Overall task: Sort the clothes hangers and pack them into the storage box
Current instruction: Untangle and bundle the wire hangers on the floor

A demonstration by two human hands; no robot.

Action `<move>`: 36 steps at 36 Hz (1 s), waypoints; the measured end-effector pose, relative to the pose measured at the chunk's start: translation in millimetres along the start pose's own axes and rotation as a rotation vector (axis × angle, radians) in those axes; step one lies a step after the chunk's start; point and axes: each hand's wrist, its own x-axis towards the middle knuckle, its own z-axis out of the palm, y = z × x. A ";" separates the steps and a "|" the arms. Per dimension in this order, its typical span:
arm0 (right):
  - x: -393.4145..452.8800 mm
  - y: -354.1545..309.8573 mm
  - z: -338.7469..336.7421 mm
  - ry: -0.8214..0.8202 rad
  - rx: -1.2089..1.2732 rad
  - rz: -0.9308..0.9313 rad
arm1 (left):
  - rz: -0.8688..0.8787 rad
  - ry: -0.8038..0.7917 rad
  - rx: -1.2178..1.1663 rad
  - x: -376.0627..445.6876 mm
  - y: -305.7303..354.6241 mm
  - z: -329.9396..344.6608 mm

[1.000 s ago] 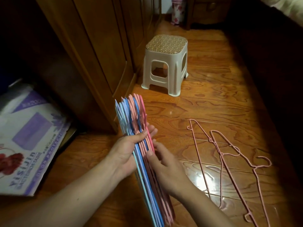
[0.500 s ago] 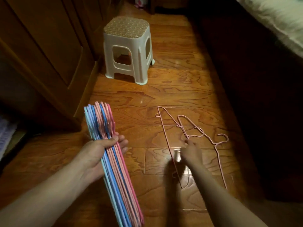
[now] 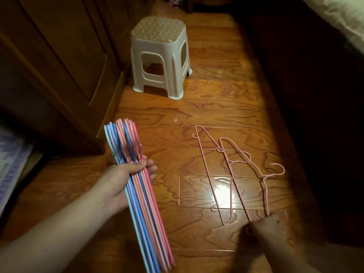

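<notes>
My left hand [image 3: 126, 180] grips a thick stack of blue and pink hangers [image 3: 141, 194], held on edge above the wooden floor. Two thin pink wire hangers lie flat on the floor at the right. One pink hanger [image 3: 208, 174] lies untouched on the left of the pair. My right hand [image 3: 266, 227] pinches the near corner of the other pink hanger [image 3: 236, 184], whose hook points right. The storage box [image 3: 11, 170], white with purple print, shows only as a corner at the left edge.
A beige plastic stool [image 3: 159, 56] stands on the floor ahead. Wooden wardrobe doors [image 3: 59, 56] run along the left. A bed edge with pale bedding [image 3: 338, 16] and deep shadow below it bound the right side.
My right hand left the stack, reached to the pink wire hangers, then slid back to the near corner of the right one. My view turned right, pushing the box nearly out of frame.
</notes>
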 end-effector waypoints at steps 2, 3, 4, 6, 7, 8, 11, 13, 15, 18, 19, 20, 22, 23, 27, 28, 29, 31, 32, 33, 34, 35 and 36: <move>0.0 -4.2 -1.8 -0.088 0.129 -0.074 | -0.002 -0.001 0.006 -2.4 1.0 -1.4; 0.6 -8.2 0.1 -0.081 0.159 -0.136 | -0.005 -0.002 0.009 -3.7 1.5 -1.2; 3.7 -13.1 5.1 -0.054 0.187 -0.194 | -0.007 -0.003 0.009 -3.9 1.8 -1.6; 3.8 -32.4 12.0 -0.044 0.246 -0.321 | -0.005 0.002 -0.015 -4.0 3.3 -1.1; 6.5 -45.5 17.9 -0.038 0.281 -0.386 | 0.003 0.004 -0.031 -4.0 4.5 -0.7; -6.9 -65.3 16.9 -0.031 0.328 -0.452 | 0.015 0.009 -0.042 -4.0 5.8 0.5; -56.8 -123.0 8.3 -0.044 0.375 -0.697 | 0.073 0.038 -0.082 -4.5 9.6 7.2; -92.9 -154.2 6.0 -0.098 0.363 -0.886 | 0.131 0.048 -0.112 -7.4 13.4 10.4; -126.5 -170.1 5.4 -0.171 0.348 -1.000 | 0.182 0.049 -0.136 -10.5 18.1 11.3; -180.4 -174.8 0.8 -0.238 0.333 -1.126 | 0.240 0.061 -0.169 -15.6 26.7 9.5; -195.1 -173.2 0.0 -0.246 0.308 -1.171 | 0.250 0.063 -0.184 -15.9 30.2 8.6; -206.9 -169.9 0.3 -0.253 0.280 -1.214 | 0.254 0.061 -0.198 -15.5 32.7 8.1; -228.3 -164.4 3.8 -0.276 0.199 -1.315 | 0.258 0.071 -0.208 -15.8 38.7 5.5; -235.0 -161.5 6.9 -0.306 0.176 -1.341 | 0.253 0.074 -0.202 -16.6 41.3 4.3; -239.1 -156.4 10.0 -0.362 0.142 -1.380 | 0.198 0.065 -0.180 -20.4 43.2 -1.9; -235.2 -156.4 11.1 -0.366 0.119 -1.386 | 0.184 0.053 -0.176 -21.7 43.1 -4.2; -230.9 -156.8 12.8 -0.377 0.091 -1.393 | 0.172 0.045 -0.171 -22.7 43.2 -6.7; -224.1 -158.9 14.5 -0.410 0.034 -1.395 | 0.151 0.044 -0.161 -23.5 43.0 -10.8; -222.1 -160.0 14.3 -0.431 0.025 -1.388 | 0.147 0.055 -0.160 -23.3 43.0 -12.5; -221.0 -160.7 13.9 -0.445 0.017 -1.394 | 0.148 0.066 -0.164 -22.9 43.2 -13.9; -221.7 -161.7 12.7 -0.459 0.014 -1.404 | 0.149 0.079 -0.166 -22.3 43.5 -15.0; -221.9 -161.9 11.7 -0.466 0.002 -1.419 | 0.146 0.091 -0.169 -21.9 43.2 -15.5; -223.1 -162.8 11.1 -0.478 -0.020 -1.435 | 0.143 0.103 -0.162 -21.7 43.7 -16.8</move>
